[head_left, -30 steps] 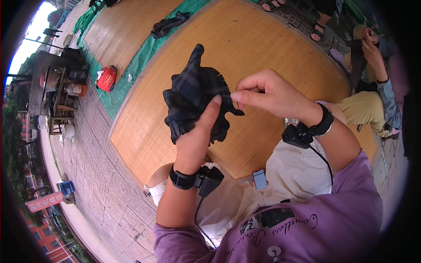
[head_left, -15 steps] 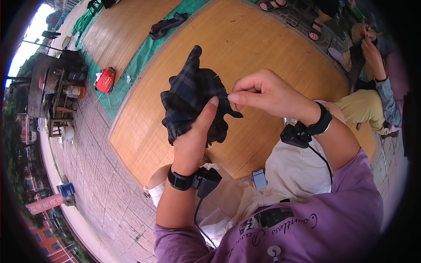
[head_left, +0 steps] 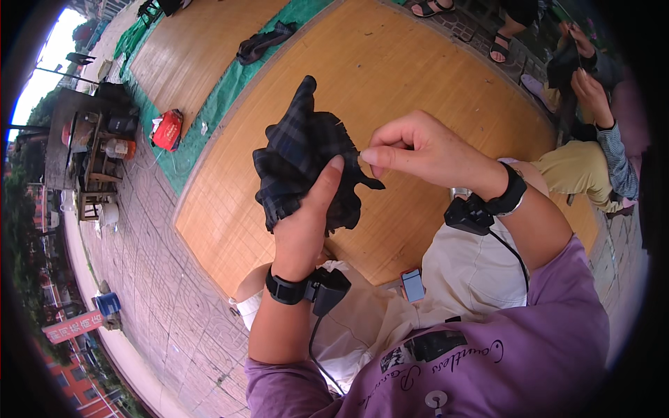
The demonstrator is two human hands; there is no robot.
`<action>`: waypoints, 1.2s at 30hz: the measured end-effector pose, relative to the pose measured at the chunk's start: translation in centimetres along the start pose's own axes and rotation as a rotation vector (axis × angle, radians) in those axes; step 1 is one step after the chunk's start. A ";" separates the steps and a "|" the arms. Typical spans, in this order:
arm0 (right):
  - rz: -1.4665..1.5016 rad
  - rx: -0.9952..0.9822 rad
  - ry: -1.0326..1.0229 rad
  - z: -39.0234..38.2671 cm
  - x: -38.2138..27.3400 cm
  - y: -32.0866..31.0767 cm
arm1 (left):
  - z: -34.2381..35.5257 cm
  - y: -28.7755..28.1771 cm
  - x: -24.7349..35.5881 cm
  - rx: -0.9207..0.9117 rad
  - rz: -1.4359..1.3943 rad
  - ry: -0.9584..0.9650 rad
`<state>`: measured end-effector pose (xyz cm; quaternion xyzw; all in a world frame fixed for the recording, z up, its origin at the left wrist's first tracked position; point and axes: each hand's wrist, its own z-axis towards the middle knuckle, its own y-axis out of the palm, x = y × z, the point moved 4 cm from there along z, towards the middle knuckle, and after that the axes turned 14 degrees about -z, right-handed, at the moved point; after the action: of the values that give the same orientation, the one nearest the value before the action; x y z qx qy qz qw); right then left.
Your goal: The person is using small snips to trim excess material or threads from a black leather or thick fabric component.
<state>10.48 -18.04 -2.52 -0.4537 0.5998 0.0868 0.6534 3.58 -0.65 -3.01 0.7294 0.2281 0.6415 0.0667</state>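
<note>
A dark blue-and-black plaid cloth [head_left: 298, 139] with a ragged, frayed edge is bunched up in front of me. My left hand [head_left: 306, 212] is closed on it from below, the thumb pressed on top and the other fingers hidden behind the fabric. Close to the cloth's right edge, my right hand [head_left: 421, 150] holds thumb and forefinger together in a pinch. What lies between those fingertips, if anything, is too small to make out. A pointed flap of the cloth sticks out below the right fingertips.
Beneath my hands spreads a wooden board [head_left: 432, 76]. A phone [head_left: 412, 284] rests by my lap. Beyond lie a green sheet [head_left: 230, 90], a dark crumpled cloth [head_left: 265, 43] and a red bag [head_left: 167, 130]. At right sits another person [head_left: 592, 97], hands raised around something dark.
The plaid cloth and my left hand have shifted very slightly left. My right hand keeps its pinch in nearly the same place. The person at right has moved their hands.
</note>
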 end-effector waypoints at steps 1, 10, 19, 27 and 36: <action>0.000 0.001 0.000 0.0 0.1 0.1 | 0.0 0.0 -0.1 -0.001 0.000 0.000; 0.115 0.020 -0.030 -0.1 0.4 0.0 | 0.2 -0.1 -0.1 0.025 -0.037 -0.005; 0.062 0.013 -0.022 -0.4 -0.1 0.2 | -0.1 0.3 -0.2 0.016 0.053 0.010; 0.015 0.012 -0.023 -0.3 0.3 0.2 | -0.3 0.3 -0.2 0.011 0.043 -0.023; 0.007 0.075 -0.061 -0.2 0.3 0.3 | -0.1 0.3 -0.2 -0.013 -0.052 -0.016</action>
<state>10.20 -18.14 -2.88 -0.4238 0.5838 0.0802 0.6879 3.54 -1.03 -3.11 0.7280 0.2421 0.6350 0.0902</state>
